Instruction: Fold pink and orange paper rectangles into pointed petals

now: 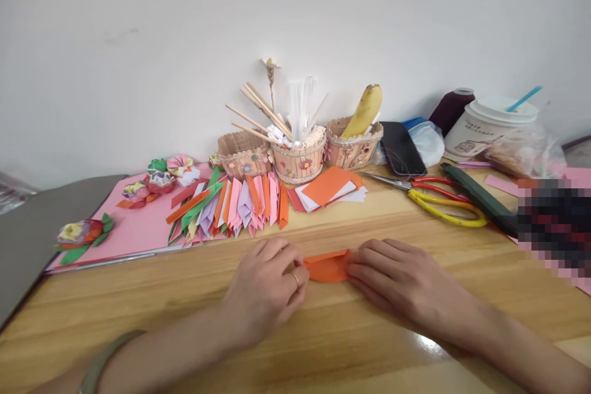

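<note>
An orange sheet of paper (327, 267), partly folded along its far edge, lies low over the wooden table between both hands. My left hand (272, 286), with a ring on one finger, is closed on the paper's left end. At the other end my right hand (397, 277) grips the paper with its fingers pressed together. Both thumbs are mostly hidden. Just beyond the hands lies a row of folded paper pieces (240, 203) in orange, pink, purple and green. Right of that row sits a small stack of loose paper sheets (330, 188), orange on top.
Scissors (434, 194) with red and yellow handles lie at right, beside a dark green bar-shaped tool (480, 197). Decorated baskets (299, 163) stand by the wall, one holding a banana (364, 111). A phone (401, 148), a white tub (482, 126) and paper flowers (159, 181) are also there.
</note>
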The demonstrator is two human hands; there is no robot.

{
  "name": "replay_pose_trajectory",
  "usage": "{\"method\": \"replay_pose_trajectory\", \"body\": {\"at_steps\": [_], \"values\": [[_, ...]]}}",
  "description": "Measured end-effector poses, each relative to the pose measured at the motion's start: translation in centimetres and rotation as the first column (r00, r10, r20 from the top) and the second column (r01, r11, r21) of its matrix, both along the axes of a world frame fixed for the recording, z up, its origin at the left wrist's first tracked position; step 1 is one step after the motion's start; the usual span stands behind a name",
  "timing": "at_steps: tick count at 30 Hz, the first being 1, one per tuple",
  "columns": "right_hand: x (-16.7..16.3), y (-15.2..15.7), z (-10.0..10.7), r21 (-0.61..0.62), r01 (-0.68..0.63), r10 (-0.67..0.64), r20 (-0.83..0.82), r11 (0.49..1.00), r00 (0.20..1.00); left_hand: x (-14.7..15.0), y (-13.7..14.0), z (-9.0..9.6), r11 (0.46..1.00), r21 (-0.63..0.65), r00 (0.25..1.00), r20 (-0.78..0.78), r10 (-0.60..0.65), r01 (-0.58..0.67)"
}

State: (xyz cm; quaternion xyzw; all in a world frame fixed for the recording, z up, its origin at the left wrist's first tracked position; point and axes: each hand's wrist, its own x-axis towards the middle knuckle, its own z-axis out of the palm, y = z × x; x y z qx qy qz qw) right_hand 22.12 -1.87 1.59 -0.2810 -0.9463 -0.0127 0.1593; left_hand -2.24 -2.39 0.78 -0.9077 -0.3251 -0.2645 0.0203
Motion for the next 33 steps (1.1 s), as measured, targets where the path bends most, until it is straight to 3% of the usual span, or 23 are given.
{"method": "replay_pose_trajectory", "body": {"at_steps": [8,16,25,30,33], "values": [[-0.9,0.5,0.3,-0.146,0.063,-0.084,-0.141,0.987,0.987,0.6,-0.2,0.3,0.972,-0.225,0.993,0.078,0.089,-0.07],[-1.9,0.4,0.1,-0.245,0.196,-0.235,-0.143,0.949,0.961,1.1,0.2,0.2,0.921,-0.359,0.98,0.069,0.188,-0.151],[-1.5,0.5,-0.9,-0.229,0.249,-0.285,-0.138,0.941,0.949,1.0,0.8,0.2,0.927,-0.308,0.974,0.01,0.227,-0.214],[-0.9,0.6,0.4,-0.075,0.045,-0.051,-0.081,0.996,0.995,0.5,1.0,0.0,0.998,-0.065,1.0,0.02,0.011,-0.01],[-0.6,0.7,0.5,0.007,-0.008,0.009,-0.064,1.0,0.998,0.4,0.9,-0.1,0.998,0.059,0.999,0.04,-0.007,0.005]]}}
